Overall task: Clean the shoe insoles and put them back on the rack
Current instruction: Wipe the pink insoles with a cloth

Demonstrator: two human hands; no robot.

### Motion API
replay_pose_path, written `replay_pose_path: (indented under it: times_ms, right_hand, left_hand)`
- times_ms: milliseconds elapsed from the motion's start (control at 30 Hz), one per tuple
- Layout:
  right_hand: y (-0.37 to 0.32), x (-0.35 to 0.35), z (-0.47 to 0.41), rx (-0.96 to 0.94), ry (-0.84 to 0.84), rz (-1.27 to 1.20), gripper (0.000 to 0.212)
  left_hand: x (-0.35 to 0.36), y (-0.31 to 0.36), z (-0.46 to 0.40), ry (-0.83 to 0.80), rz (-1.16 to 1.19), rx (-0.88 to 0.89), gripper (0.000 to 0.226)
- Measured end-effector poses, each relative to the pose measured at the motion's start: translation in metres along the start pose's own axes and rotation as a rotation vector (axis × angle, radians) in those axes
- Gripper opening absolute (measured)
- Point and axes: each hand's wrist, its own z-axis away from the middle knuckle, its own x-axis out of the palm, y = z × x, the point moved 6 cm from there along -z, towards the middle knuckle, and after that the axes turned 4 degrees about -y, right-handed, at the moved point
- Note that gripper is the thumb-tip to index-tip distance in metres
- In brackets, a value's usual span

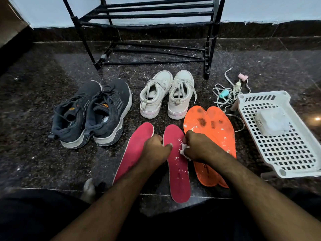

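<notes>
Two pink insoles lie side by side on the dark stone floor, the left one (133, 150) and the right one (177, 171), which is flecked with white crumbs. My left hand (154, 148) rests between them, thumb pressing the right insole's edge. My right hand (196, 145) is closed on a crumpled white tissue (184, 150) at that insole's right edge. Two orange insoles (208, 129), overlapping and stained dark, lie just to the right, partly under my right wrist. The black metal shoe rack (147, 14) stands at the back against the wall.
A pair of dark grey sneakers (90, 113) sits at the left, white sneakers (166, 94) in the middle. A white plastic basket (284, 153) holding a white pack lies at the right. Loose laces and small clips (229, 91) lie behind it. My knees fill the bottom edge.
</notes>
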Motion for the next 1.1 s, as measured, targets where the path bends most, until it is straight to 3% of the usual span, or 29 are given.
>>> replay_pose_path:
  times_ms: [433,633,767,967,1100]
  right_hand:
    - [-0.001,-0.006,0.007,-0.026,-0.088,-0.05,0.046]
    - [-0.002,-0.02,0.014,-0.071,-0.076,-0.495,0.044]
    - [-0.012,-0.022,0.027,-0.138,-0.094,-0.725,0.041]
    - [-0.008,-0.031,0.036,-0.148,-0.028,-0.664,0.043]
    - [0.01,-0.059,0.034,-0.129,0.201,-0.365,0.033]
  left_hand:
    - [0.015,0.004,0.008,-0.218,0.442,-0.089,0.026]
    - [0.006,0.013,0.008,-0.219,0.835,-0.213,0.027]
    - [0.012,0.019,0.018,-0.388,0.984,-0.347,0.029]
    - [0.014,0.029,0.023,-0.467,1.033,-0.333,0.038]
    - [0.013,0.026,0.025,-0.488,1.008,-0.335,0.049]
